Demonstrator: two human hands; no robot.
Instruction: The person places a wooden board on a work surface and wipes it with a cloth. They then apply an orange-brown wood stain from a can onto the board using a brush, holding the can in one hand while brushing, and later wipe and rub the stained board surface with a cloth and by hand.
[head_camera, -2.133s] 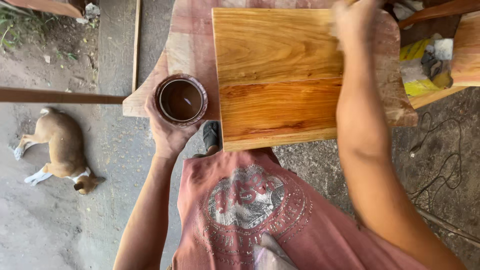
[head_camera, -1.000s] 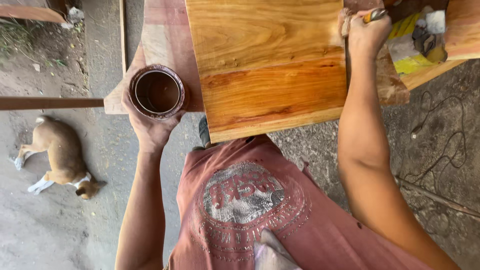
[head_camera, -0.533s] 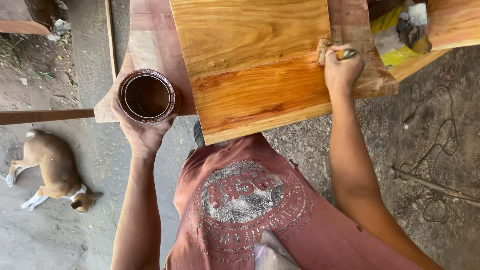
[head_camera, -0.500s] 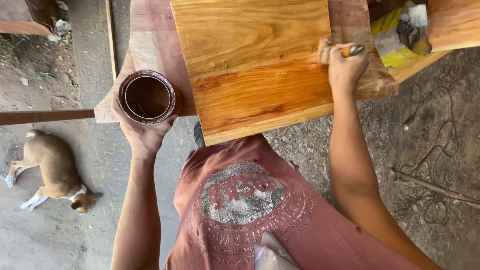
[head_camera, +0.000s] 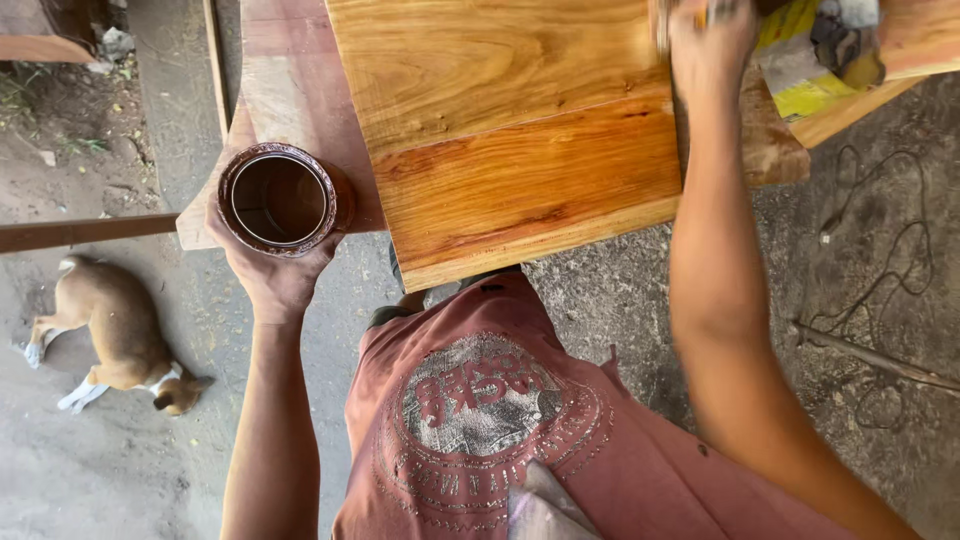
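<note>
Glossy wooden board lies across a workbench, the blurred right hand closed on a barely visible tool at its far edge, the left hand cupping a round brown can beside it.

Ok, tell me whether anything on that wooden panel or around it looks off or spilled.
No spill shows. The wooden panel is unevenly coloured: the near strip is darker and glossier, the far part paler. It also overhangs the bench edge. The can in the left hand is stain-smeared. The right hand is blurred.
</note>
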